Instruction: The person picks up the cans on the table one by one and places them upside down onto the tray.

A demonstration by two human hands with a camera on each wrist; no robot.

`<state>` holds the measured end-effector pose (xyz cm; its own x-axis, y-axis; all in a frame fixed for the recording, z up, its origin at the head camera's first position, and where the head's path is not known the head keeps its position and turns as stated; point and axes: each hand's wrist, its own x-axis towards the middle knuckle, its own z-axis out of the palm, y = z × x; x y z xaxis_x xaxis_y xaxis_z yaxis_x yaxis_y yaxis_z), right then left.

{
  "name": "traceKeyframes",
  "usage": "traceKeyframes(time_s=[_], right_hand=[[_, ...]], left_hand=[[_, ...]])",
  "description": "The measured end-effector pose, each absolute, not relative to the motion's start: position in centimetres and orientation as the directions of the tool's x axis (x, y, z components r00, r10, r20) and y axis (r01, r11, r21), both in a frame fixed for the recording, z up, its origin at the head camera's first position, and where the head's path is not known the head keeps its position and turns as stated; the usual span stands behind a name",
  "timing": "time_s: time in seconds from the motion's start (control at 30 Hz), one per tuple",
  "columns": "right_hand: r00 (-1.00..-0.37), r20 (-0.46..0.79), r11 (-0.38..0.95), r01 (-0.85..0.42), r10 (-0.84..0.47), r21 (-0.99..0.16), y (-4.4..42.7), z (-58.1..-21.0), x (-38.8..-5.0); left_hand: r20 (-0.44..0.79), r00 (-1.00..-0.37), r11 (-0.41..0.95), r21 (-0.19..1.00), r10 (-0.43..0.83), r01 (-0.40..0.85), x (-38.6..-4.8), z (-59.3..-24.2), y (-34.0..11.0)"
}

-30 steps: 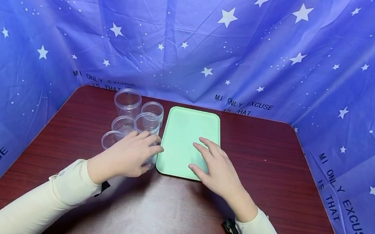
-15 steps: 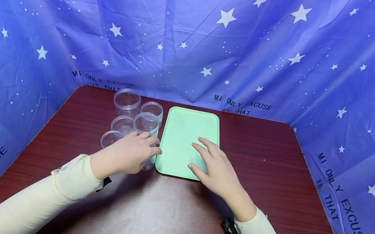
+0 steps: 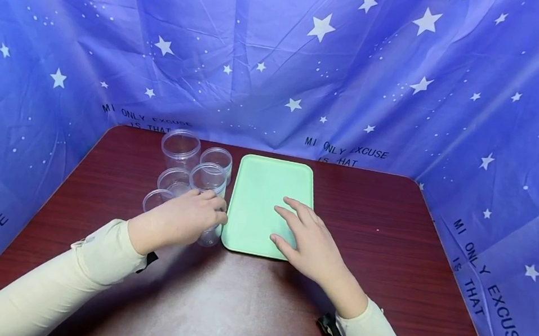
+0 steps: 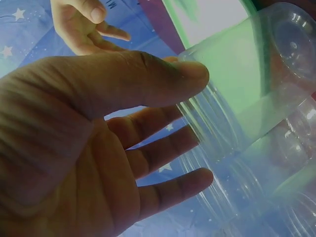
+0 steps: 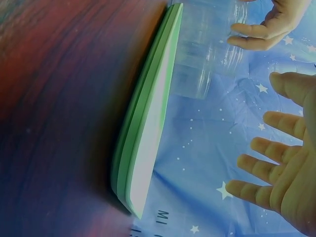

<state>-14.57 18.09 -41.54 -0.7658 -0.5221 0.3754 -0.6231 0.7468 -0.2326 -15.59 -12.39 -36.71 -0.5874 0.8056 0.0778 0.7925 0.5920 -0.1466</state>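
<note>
My left hand grips a clear round jar at the near right of a group of clear jars. In the left wrist view the thumb and fingers of this hand lie on either side of the rim of the upright jar. A light green tray lies flat just right of the jars. Over its right side hovers my right hand, fingers spread, holding nothing. The right wrist view has that hand above the level of the tray.
Behind and left of the gripped jar stand several other clear jars, close together. The dark red table reaches back to a blue curtain with white stars, which also hangs along both sides.
The fingers of my left hand have drawn in around the near jar. My right hand keeps its place over the tray. The head view has shifted slightly.
</note>
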Motion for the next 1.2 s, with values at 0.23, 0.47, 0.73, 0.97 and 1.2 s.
traceKeyframes(time_s=[0.23, 0.47, 0.73, 0.97, 1.2], right_hand=[[-0.760, 0.391, 0.747, -0.626, -0.520, -0.225, 18.2, -41.3, -14.7], [-0.761, 0.405, 0.750, -0.621, -0.507, -0.228, 18.5, -41.1, -14.7], [-0.770, 0.421, 0.754, -0.607, -0.480, -0.250, 18.9, -40.9, -14.9], [-0.775, 0.453, 0.748, -0.596, -0.441, -0.291, 19.5, -39.9, -15.0], [-0.789, 0.449, 0.750, -0.580, -0.420, -0.319, 19.8, -39.3, -14.9]], left_hand=[[0.087, -0.587, 0.594, -0.104, 0.805, 0.798, -15.4, -36.1, -12.9], [0.148, -0.580, 0.591, -0.038, 0.801, 0.806, -15.1, -35.2, -13.9], [0.204, -0.560, 0.558, 0.074, 0.803, 0.827, -14.8, -34.2, -15.0], [0.311, -0.525, 0.503, 0.155, 0.792, 0.850, -15.1, -34.3, -15.7], [0.387, -0.525, 0.486, 0.201, 0.758, 0.851, -15.1, -34.9, -16.0]])
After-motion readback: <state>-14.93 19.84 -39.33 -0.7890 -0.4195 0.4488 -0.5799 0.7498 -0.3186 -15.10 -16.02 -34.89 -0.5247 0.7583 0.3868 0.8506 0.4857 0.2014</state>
